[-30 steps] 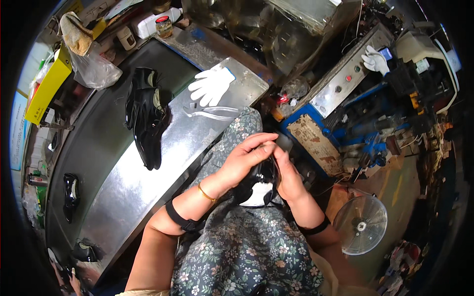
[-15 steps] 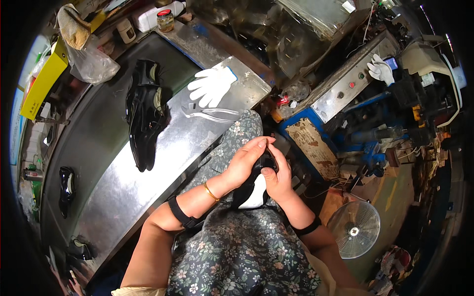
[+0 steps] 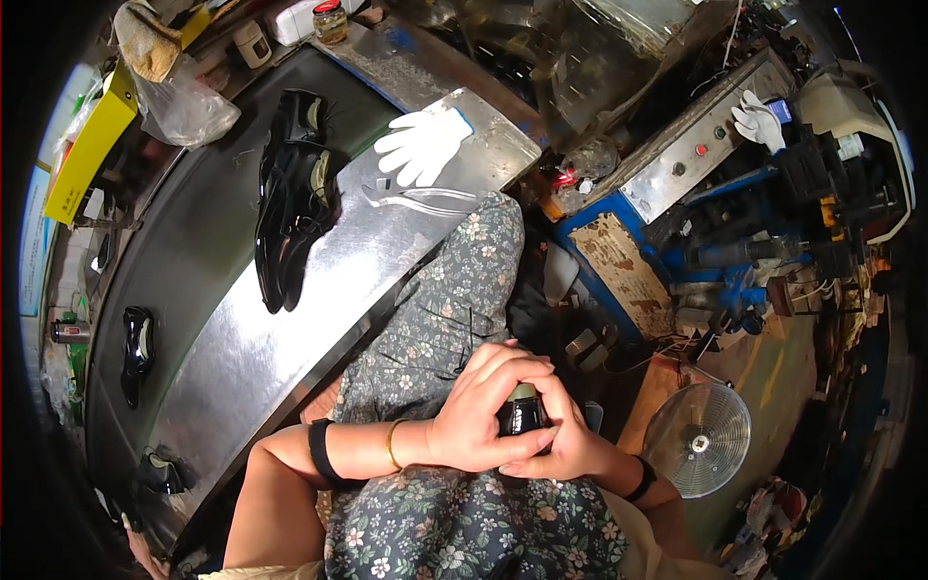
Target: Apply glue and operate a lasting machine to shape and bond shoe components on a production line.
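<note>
A glossy black shoe (image 3: 522,414) is held over my lap; only its heel end shows, with pale print and an olive-green patch. My left hand (image 3: 483,411) is closed round it from the left, the fingers reaching over its far end. From the right, my right hand (image 3: 572,435) is wrapped round the same shoe, its thumb on the near side. The rest of the shoe is hidden by my hands. On the bench to the left lies a pair of black shoes (image 3: 290,213) side by side. A white glove (image 3: 420,147) and metal pincers (image 3: 420,198) lie beyond my knee.
The metal bench (image 3: 261,362) curves along my left, carrying a belt with more black shoes (image 3: 137,353). At the far right stand a control panel (image 3: 667,179) and blue-framed machinery. A round fan (image 3: 698,441) stands on the floor at my right. A red-lidded jar (image 3: 330,21) sits far off.
Both hands have come down and closer to my body with the shoe. The shoe has turned: its white part is out of sight and its printed heel end shows. My view has shifted slightly.
</note>
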Motion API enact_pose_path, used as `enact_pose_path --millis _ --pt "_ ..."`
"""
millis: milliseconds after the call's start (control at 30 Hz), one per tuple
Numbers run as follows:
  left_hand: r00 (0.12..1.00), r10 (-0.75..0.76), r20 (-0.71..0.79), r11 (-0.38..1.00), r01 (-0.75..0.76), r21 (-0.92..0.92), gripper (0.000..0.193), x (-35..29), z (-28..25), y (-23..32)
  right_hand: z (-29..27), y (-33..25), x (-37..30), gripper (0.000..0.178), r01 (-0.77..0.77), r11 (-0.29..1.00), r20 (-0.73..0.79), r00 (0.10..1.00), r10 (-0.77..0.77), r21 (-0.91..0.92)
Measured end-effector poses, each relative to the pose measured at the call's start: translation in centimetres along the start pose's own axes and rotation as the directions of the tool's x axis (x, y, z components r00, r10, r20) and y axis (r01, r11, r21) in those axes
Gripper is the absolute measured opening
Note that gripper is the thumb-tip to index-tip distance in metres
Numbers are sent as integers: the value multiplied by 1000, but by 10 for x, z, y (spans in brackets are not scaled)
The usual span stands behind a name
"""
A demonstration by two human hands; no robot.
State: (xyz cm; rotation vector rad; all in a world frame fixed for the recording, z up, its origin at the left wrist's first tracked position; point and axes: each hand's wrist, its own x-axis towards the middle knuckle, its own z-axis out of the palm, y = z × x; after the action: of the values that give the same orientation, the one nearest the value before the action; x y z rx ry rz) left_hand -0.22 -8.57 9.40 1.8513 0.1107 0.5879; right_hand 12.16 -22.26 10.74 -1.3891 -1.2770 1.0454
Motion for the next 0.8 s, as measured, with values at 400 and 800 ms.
enact_pose_path --millis 400,800 --pt "963 73 -258 769 110 630 60 37 -100 -57 -111 17 -46 68 -518 420 52 673 738 745" --pt "429 -506 -748 597 801 55 74 -60 -247 -132 -183 111 241 60 196 944 -620 785 11 266"
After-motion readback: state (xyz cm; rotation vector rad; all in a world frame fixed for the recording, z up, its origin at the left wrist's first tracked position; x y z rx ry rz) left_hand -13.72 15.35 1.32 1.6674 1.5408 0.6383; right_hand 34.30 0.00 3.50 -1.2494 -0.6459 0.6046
